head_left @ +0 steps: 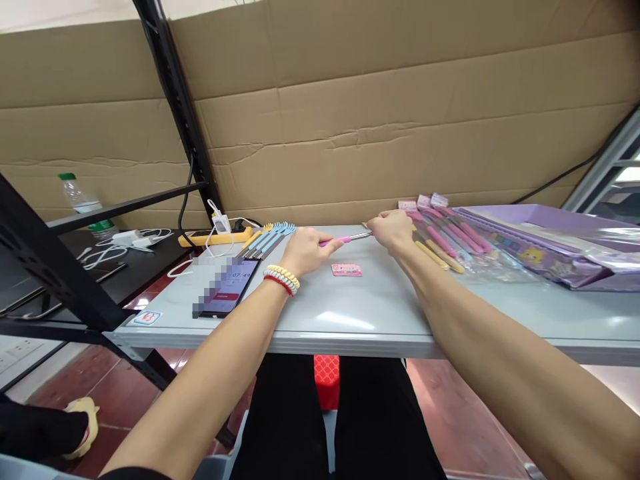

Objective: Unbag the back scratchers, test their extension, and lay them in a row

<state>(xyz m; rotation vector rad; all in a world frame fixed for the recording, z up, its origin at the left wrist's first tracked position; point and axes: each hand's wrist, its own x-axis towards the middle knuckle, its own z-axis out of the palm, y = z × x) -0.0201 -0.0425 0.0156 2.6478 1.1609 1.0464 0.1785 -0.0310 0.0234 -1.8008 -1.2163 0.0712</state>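
Between my hands, above the grey table (320,313), is a pink-handled back scratcher (356,237) with a metal rod. My left hand (307,248) is closed around its pink grip. My right hand (393,230) is closed on the rod's other end, and the fingers hide the claw. Just below lies a small pink printed card (346,269), touched by neither hand. Several yellow and blue back scratchers (270,239) lie left of my left hand, claws pointing away. Beside my right hand rest several bagged back scratchers (450,233) with pink, yellow and blue handles.
A phone (233,287) lies at the table's left, near a yellow power strip (225,236) with white cables. On the right stands a purple display box (540,250). A cardboard wall (350,113) closes the back. Another person's foot (83,427) shows lower left.
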